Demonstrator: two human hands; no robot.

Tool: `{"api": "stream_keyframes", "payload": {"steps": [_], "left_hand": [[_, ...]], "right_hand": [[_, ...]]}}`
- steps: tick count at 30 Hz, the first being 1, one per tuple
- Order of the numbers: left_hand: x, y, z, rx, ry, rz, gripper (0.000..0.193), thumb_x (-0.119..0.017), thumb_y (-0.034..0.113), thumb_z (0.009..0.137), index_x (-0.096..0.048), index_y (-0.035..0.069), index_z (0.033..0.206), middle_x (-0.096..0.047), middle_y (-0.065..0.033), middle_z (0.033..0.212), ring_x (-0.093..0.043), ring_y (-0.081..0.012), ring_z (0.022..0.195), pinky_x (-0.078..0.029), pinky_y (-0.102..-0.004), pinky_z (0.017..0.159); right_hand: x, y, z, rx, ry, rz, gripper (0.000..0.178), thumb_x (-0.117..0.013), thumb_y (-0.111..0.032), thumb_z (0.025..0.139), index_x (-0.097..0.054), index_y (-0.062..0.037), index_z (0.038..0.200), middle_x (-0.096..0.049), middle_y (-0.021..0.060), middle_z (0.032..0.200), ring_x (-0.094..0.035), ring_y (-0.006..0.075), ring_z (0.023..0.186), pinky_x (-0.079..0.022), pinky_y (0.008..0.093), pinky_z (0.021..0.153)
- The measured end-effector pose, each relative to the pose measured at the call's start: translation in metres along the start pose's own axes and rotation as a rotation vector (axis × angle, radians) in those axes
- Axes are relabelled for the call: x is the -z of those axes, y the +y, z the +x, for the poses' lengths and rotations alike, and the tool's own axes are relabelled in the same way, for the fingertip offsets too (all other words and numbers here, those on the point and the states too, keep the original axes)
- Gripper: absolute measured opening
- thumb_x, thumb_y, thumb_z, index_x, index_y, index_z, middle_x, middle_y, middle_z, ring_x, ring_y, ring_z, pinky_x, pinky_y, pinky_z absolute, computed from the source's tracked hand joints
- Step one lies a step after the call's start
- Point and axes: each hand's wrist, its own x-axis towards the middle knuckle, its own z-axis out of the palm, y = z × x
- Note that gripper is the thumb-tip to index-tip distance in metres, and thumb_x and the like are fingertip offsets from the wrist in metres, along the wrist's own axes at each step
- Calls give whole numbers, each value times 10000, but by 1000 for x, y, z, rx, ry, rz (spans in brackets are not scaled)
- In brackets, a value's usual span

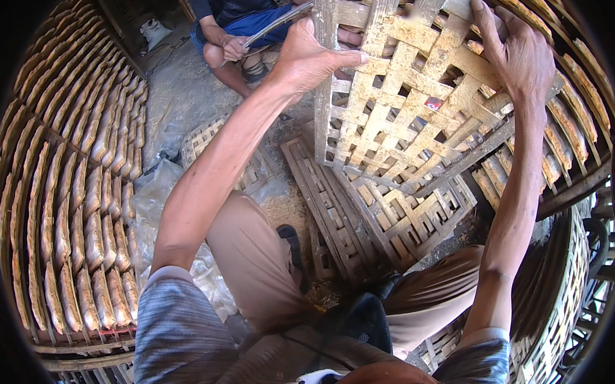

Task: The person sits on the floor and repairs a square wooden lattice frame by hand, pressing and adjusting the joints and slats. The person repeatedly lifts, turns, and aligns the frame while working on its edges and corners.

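Between my two hands a woven bamboo tray [412, 87] with a wooden frame is held up and tilted, its slats dusted with yellowish crumbs. My left hand [310, 60] grips the frame's left side, thumb lying over the slats. My right hand [523, 52] is closed on the opposite edge, near the upper right corner. Below the held tray, more framed woven trays [417, 218] lie stacked by my knees. A small red and dark scrap [433, 103] shows at the weave; whether it is on the tray or behind it I cannot tell.
Racks of pale, brown-edged slabs [86, 247] stand at the left, with similar slabs [566, 129] at the right. Clear plastic sheeting [162, 197] lies beside my left leg. Across from me sits a person in blue shorts [268, 27], a hand on a thin strip [278, 24].
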Motion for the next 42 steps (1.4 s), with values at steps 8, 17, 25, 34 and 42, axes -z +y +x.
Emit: {"api": "stream_keyframes", "payload": {"steps": [8, 17, 25, 34, 42], "left_hand": [[3, -15, 0, 142, -112, 6, 508, -923, 254, 815, -675, -21, 1164, -735, -155, 1041, -743, -201, 927, -613, -315, 842], [-1, -36, -6, -49, -29, -121, 278, -874, 251, 883, -772, 42, 1036, -749, -40, 875, -660, -73, 718, -546, -250, 641], [-2, -24, -10, 32, -41, -239, 244, -819, 219, 922, -737, 42, 1068, -728, -49, 956, -624, -85, 785, -509, -271, 704], [0, -16, -9, 39, -39, -238, 340, -789, 273, 946, -728, 14, 1157, -746, -104, 1084, -708, -140, 953, -589, -292, 743], [55, -8, -7, -22, -266, 219, 466, -885, 249, 838, -729, 29, 1218, -767, -166, 1120, -747, -256, 1077, -594, -447, 1016]], "right_hand": [[30, 0, 7, -6, -130, -51, 749, -459, -778, 973, -745, -153, 1270, -782, 143, 991, -755, 330, 1031, -581, 455, 925], [25, -14, -90, 234, 371, -31, 707, -790, -377, 941, -496, 6, 1457, -566, 204, 1441, -548, 319, 1299, -428, 501, 1104], [-28, 53, -157, -611, -179, 708, 578, -727, -418, 1005, -614, 47, 1329, -706, 172, 1170, -654, 234, 1076, -480, 396, 1011], [-23, 49, -167, -711, -237, 778, 429, -710, -393, 1025, -681, 17, 1149, -726, 94, 963, -669, 150, 794, -537, 322, 712], [-16, 40, -172, -689, -184, 924, 456, -699, -466, 1025, -716, -12, 1071, -691, 15, 931, -529, 83, 825, -421, 284, 778]]}}
